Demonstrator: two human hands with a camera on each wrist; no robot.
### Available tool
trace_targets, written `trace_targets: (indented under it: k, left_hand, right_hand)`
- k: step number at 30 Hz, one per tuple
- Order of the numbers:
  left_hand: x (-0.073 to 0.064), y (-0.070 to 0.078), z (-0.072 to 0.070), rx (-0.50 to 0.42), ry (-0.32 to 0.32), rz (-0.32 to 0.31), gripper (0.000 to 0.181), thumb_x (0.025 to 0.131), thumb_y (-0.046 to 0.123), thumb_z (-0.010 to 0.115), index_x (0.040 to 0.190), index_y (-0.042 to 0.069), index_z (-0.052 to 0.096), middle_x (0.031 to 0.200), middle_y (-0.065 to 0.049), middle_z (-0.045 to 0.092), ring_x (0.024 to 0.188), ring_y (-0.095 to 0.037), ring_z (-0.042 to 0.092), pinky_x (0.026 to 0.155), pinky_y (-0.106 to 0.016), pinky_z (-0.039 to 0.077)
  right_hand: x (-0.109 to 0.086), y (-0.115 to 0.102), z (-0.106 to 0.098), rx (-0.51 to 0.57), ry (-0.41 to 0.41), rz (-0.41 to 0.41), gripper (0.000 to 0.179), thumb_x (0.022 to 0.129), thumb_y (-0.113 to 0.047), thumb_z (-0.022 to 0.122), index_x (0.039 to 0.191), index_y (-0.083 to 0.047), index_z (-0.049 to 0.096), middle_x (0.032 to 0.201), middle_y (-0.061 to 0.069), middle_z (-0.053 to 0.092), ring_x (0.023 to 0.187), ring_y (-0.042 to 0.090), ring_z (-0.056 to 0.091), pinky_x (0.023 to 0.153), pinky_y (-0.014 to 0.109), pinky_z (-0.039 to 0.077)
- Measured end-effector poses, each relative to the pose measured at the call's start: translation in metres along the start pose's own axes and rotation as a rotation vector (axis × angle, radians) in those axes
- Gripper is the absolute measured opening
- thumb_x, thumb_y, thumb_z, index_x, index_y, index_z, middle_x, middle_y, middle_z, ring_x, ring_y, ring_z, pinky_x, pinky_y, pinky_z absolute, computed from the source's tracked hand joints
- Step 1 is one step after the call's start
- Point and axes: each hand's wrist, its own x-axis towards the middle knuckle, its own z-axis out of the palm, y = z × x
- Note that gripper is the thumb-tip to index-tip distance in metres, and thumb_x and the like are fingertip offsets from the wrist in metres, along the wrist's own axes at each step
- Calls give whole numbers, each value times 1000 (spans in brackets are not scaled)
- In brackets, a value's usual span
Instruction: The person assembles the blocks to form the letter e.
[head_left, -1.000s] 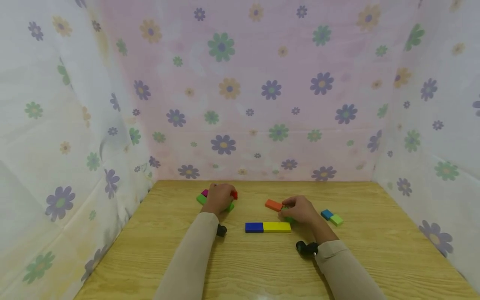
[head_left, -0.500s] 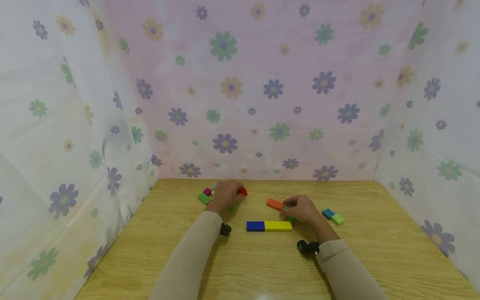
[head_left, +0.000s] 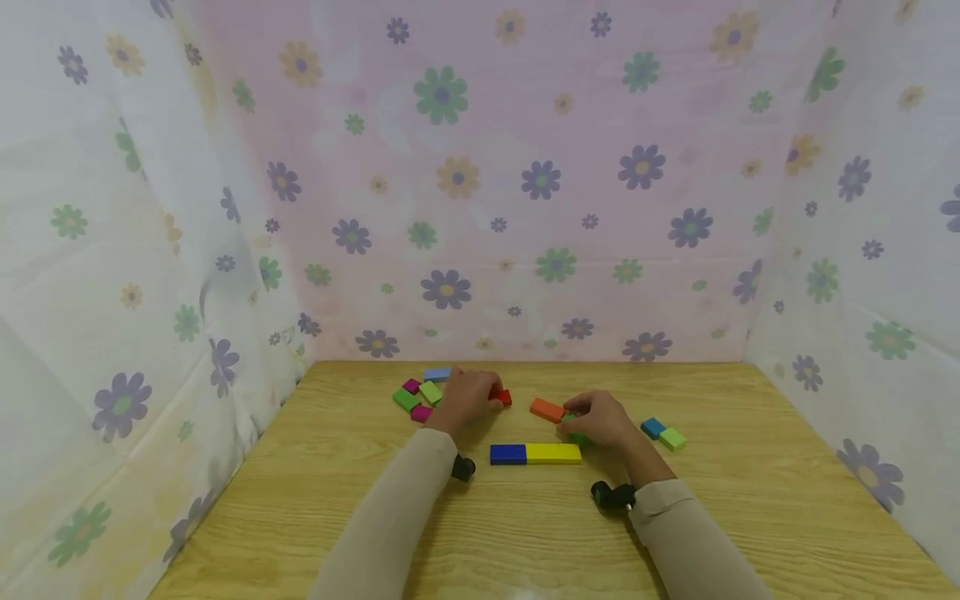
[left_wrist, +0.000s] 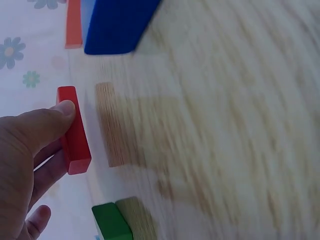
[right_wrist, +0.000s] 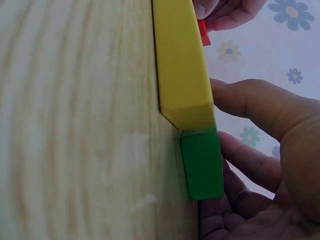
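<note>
My left hand [head_left: 471,398] pinches a red block [left_wrist: 75,132] between thumb and fingers. In the left wrist view this block hangs just above the wooden table, over its shadow. My right hand [head_left: 602,419] is curled round a green block [right_wrist: 202,165] on the table, with thumb and index finger at its sides; the hand partly hides it in the head view. An orange block [head_left: 547,409] lies close to the right fingertips. In front of the hands, a dark blue block [head_left: 508,455] and a yellow block [head_left: 553,454] lie end to end.
Left of the left hand lie several loose blocks, among them a light blue block [head_left: 437,375], a green block [head_left: 407,400] and a magenta block [head_left: 422,413]. Right of the right hand, a blue block [head_left: 653,428] touches a lime block [head_left: 672,439]. Flowered cloth [head_left: 495,250] encloses the table.
My left hand has moved right with the red block, away from the loose blocks, which show more now. The right hand has stayed at the green block.
</note>
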Motion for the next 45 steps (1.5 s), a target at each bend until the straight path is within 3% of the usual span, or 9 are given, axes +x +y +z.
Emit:
trace_targets:
  k: [11,26,45]
  left_hand:
    - [1,15,3,-57,26,41,23,91,32,81,92,21,62,74,11,60,72,-14,55,86,-39,34]
    - [6,18,12,-32,33,43,25,92,36,80,88,23,59,71,12,58,68,-13,54,82,-37,34]
    - [5,20,13,-82,23,43,28,90,36,81,84,24,57,68,11,57,67,-13,53,83,-36,34]
  right_hand:
    - [0,-2,-1,-6,10,11,49,86,-28,85,127,-7,70,124,11,67,109,26,62,96,47,54]
    - [0,-2,1,-19,12,10,47,86,-26,85,126,-6,71,122,12,68,107,27,62,96,48,54]
    - [1,-2,4,-30,35,18,38,90,-25,81,123,-6,73,119,11,69,104,26,62,94,46,55]
